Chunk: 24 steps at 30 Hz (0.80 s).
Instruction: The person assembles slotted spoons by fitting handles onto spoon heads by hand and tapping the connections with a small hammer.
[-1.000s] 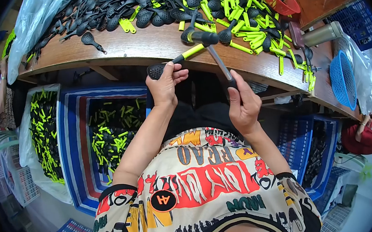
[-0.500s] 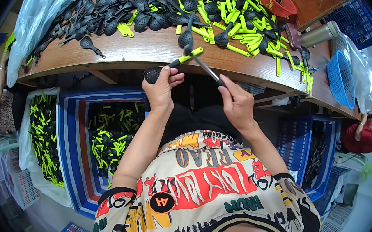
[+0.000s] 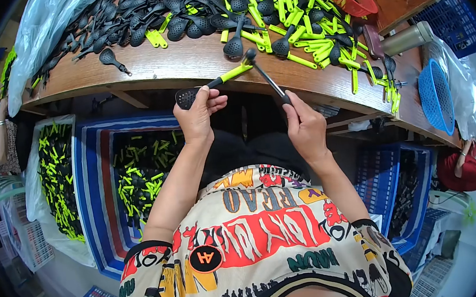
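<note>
My left hand (image 3: 196,117) is closed around the black neck of a slotted spoon (image 3: 235,73). The spoon's perforated bowl pokes out by my thumb, and its lime-green handle points up and right toward the table edge. In my right hand (image 3: 307,128) is a small hammer (image 3: 268,80) with a metal shaft, gripped by its black end. The hammer's dark head meets the tip of the green handle, seemingly in contact. Just beyond, another black slotted spoon (image 3: 234,47) lies on the wooden table (image 3: 182,61).
Black spoon heads (image 3: 134,20) and green handles (image 3: 320,44) are heaped along the table's far side. A red basket (image 3: 353,0), a metal flask (image 3: 409,40) and a blue basket (image 3: 436,98) sit right. Blue crates (image 3: 99,203) flank me below; other people are nearby.
The hammer head has moved from above the table down onto the end of the green handle. My left hand with the spoon has shifted slightly left.
</note>
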Available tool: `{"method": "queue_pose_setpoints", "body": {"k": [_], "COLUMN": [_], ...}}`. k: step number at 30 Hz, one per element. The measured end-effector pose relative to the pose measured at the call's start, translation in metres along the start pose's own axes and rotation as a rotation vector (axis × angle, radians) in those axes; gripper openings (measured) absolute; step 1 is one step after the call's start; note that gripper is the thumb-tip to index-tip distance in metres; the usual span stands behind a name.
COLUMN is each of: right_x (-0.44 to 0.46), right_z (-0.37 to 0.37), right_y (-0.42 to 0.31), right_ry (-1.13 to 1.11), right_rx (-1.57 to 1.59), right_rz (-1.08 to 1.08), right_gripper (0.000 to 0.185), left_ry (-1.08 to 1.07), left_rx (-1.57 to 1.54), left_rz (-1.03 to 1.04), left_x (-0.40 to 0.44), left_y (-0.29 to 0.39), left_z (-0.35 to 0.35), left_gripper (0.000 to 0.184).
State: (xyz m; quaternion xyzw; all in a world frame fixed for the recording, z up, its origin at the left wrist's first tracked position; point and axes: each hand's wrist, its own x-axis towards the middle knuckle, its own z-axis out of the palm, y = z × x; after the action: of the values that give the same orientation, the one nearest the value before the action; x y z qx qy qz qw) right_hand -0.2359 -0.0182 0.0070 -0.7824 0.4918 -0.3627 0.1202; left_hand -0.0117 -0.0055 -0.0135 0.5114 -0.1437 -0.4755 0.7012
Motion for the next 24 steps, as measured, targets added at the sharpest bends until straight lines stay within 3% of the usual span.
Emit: {"method": "queue_pose_setpoints", "body": {"k": [4,7,10,12,14,19,24], "right_x": [0.002,0.013,0.029,0.037,0.038,0.031,0.023], "right_z": [0.000,-0.009,-0.012,-0.011,-0.006,0.002,0.002], "right_y": [0.002,-0.007,-0.010,-0.012,-0.009,-0.016,-0.023], "right_ry": [0.049,-0.029,-0.132,-0.104,-0.129,-0.098,-0.070], "right_rx": [0.209,0.889,1.107,1.274,1.382,1.294,1.218], "right_rz": [0.063,0.620,0.812,0.891,0.881,0.784,0.718], "right_gripper": [0.025,0.027,0.034,0.025,0.022,0.015,0.012], "left_ry": [-0.080,-0.236,-0.397,-0.534,-0.589,-0.560,-0.489], "left_rx": [-0.044,-0.077,-0.091,-0.104,-0.047,-0.273,-0.273], "left_rz": [0.038,0.093,0.105,0.154,0.146,-0.068,-0.089], "left_x": [0.004,0.002,0.002,0.001,0.003,-0.002,-0.013], "left_y": [-0.001,0.005,0.005,0.004,0.003,0.003,-0.001], "left_z": [-0.008,-0.013,-0.016,-0.015,-0.019,-0.007,0.013], "left_gripper": [0.013,0.009,0.011,0.012,0.016,0.015,0.014]}}
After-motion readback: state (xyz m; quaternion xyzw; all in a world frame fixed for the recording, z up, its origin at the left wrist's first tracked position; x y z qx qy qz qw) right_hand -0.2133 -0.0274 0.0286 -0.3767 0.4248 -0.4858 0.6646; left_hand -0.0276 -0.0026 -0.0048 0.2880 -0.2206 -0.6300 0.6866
